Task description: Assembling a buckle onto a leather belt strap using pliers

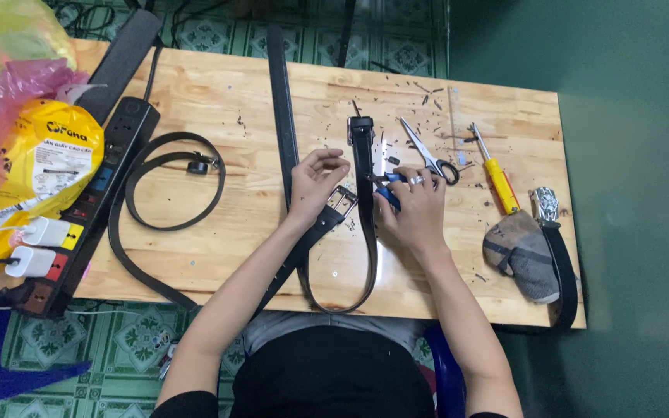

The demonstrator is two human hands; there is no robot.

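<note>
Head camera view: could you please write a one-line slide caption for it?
Left hand steadies a looped black leather belt on a pine wooden table while the right hand holds a blue-handled tool.

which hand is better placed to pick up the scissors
Right. The right hand lies just below the scissors, though it already holds a blue-handled tool. The left hand rests across the black belt, farther away.

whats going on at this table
A person sits at a wooden table working on a black belt that loops toward them. The left hand rests by the belt's metal buckle, while the right hand grips a blue-handled tool against the strap. Scissors and a yellow screwdriver lie just beyond, another belt lies coiled to the left, and small dark scraps dot the tabletop.
</note>
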